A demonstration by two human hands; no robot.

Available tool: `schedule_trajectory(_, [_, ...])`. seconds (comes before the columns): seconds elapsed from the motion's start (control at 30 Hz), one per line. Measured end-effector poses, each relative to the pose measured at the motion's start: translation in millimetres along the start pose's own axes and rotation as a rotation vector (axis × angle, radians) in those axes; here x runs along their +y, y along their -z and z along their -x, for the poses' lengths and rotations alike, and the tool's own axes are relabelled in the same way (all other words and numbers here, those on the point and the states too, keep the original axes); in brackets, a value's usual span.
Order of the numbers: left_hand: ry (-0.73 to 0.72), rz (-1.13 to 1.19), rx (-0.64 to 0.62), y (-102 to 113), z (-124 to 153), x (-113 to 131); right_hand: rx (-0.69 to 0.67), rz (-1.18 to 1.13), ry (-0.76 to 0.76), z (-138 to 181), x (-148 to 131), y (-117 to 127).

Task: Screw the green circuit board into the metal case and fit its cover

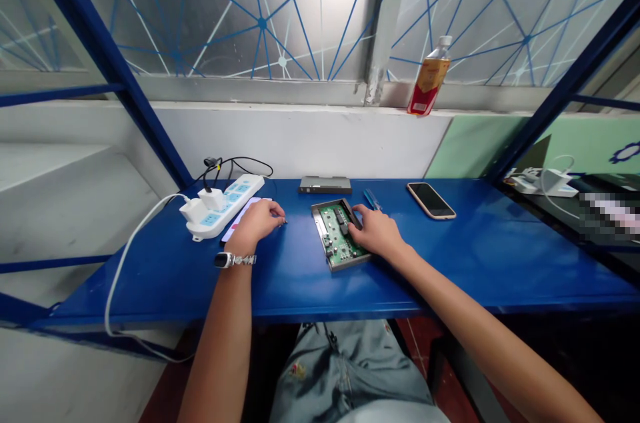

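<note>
An open metal casing with a green circuit board inside lies in the middle of the blue table. My right hand grips its right side, the thumb over the board and the fingers at the outer edge. My left hand, with a watch on the wrist, hovers low over the table left of the casing. Its thumb and fingers are pinched together; a tiny dark piece shows at the fingertips, too small to name. Just beyond my right hand lies a tool with a clear blue handle, partly hidden.
A grey metal cover lies at the back of the table. On the left are a white power strip with plugs and a phone, partly under my left hand. Another phone lies right. A drink bottle stands on the ledge.
</note>
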State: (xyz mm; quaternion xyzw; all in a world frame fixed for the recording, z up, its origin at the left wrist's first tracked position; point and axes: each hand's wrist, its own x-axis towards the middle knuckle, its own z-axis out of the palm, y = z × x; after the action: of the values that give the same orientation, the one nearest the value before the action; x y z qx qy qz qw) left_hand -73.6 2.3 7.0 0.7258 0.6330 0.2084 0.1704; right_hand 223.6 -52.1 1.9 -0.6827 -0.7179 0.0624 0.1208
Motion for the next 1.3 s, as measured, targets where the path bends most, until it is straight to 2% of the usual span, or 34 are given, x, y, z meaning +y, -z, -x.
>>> schedule_trajectory(0.17, [0.036, 0.008, -0.025, 4.2, 5.0, 7.2, 0.059, -0.159, -0.132, -8.5, 22.7, 12.1])
schedule_trajectory(0.23, [0.054, 0.020, -0.037, 3.6, 5.5, 7.3, 0.071, -0.152, -0.187, -13.3, 37.4, 18.3])
schedule_trajectory(0.33, [0.065, 0.044, -0.039, 0.7, 4.8, 4.1, 0.017, -0.083, -0.194, -18.3, 59.1, 22.2])
schedule_trajectory(0.53, [0.065, 0.079, -0.024, -4.2, 3.6, -0.7, -0.082, -0.005, -0.212, -19.7, 79.4, 10.9])
schedule_trajectory(0.63, [0.023, 0.073, -0.003, -2.2, 4.4, 4.2, -0.078, -0.027, -0.204, -21.7, 81.5, 5.5])
schedule_trajectory(0.7, [-0.038, 0.109, 0.054, -0.9, 4.6, 10.6, -0.053, -0.079, -0.206, -24.6, 83.5, 3.4])
schedule_trajectory(0.8, [-0.094, 0.307, 0.123, -4.8, 3.5, 23.8, 0.033, -0.328, -0.216, -30.0, 86.4, 2.6])
schedule_trajectory(0.93, [-0.075, 0.737, 0.117, -24.5, 1.6, 46.3, 0.208, -1.000, -0.148, -32.7, 78.8, 8.5])
schedule_trajectory(1.03, [-0.052, 1.106, 0.066, -41.8, 2.9, 63.2, 0.248, -1.380, -0.028, -29.9, 61.0, 17.7])
schedule_trajectory(1.17, [0.067, 1.466, -0.013, -55.1, 6.5, 76.9, 0.256, -1.528, 0.068, -25.1, 33.2, 23.7])
schedule_trajectory(1.3, [0.130, 1.599, -0.061, -60.0, 8.3, 80.4, 0.312, -1.573, 0.103, -21.6, 14.6, 17.4])
